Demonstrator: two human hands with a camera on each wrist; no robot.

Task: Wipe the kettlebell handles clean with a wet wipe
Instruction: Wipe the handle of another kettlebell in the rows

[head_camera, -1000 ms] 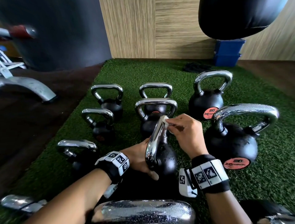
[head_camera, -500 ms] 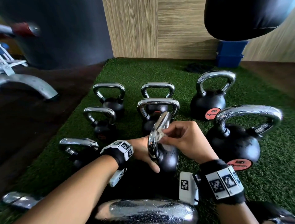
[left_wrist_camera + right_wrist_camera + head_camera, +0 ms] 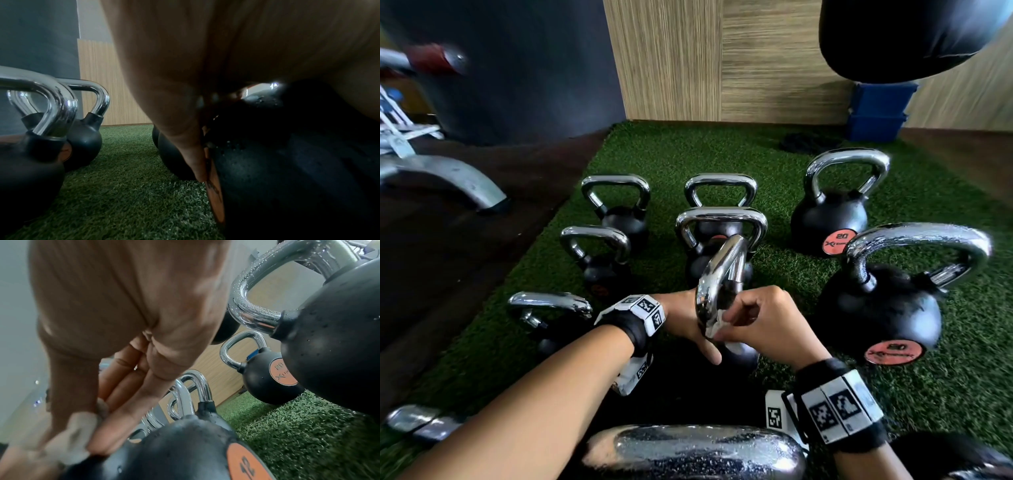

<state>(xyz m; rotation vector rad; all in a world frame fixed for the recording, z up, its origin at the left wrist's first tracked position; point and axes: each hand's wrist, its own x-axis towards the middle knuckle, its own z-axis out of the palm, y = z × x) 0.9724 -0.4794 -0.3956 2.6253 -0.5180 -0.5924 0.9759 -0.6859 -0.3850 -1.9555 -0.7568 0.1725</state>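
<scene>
A small black kettlebell (image 3: pixel 739 356) with a chrome handle (image 3: pixel 717 277) stands on the turf in front of me. My right hand (image 3: pixel 760 322) pinches a white wet wipe (image 3: pixel 714 325) against the near leg of that handle, low down by the ball. In the right wrist view the wet wipe (image 3: pixel 69 433) sits bunched under my fingertips (image 3: pixel 107 439) on the ball's shoulder. My left hand (image 3: pixel 688 325) cups the kettlebell's ball (image 3: pixel 277 162) from the left, thumb (image 3: pixel 710 353) laid across its front.
Several more chrome-handled kettlebells stand on the green turf (image 3: pixel 681 157), among them two large wet ones (image 3: pixel 880 308) (image 3: pixel 828 219) at the right and one handle (image 3: pixel 695 448) right under me. A punching bag (image 3: pixel 914 37) hangs at the top right, blue boxes (image 3: pixel 876 113) behind it. A metal bench foot (image 3: pixel 448 181) lies on the dark floor at the left.
My right hand has slid the wipe down the handle, from its top to the base of the near leg. My left hand has stayed on the ball.
</scene>
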